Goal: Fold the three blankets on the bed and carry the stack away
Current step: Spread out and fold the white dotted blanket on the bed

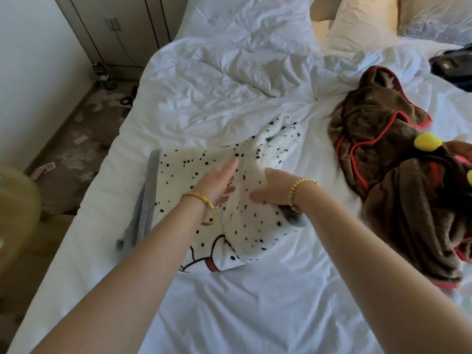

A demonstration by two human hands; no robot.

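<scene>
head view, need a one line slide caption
Both hands, left and right, work on a spotted white blanket on the bed, brown red-trimmed blanket crumpled alongside.

Spotted blanket [178, 180] lies mid-bed [255, 302] — fleece blanket [388, 175] to its right.

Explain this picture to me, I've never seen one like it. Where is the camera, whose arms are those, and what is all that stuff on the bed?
The camera sits on a person's head, looking forward and down, so the two bare arms are that person's own. Both hands work on a white blanket with black spots lying on the white bed. The left hand lies flat on it with straight fingers; the right hand presses on it, and whether it grips the cloth is unclear. To the right lies a crumpled brown blanket with red trim, not yet folded. Pillows sit at the far end.
</scene>
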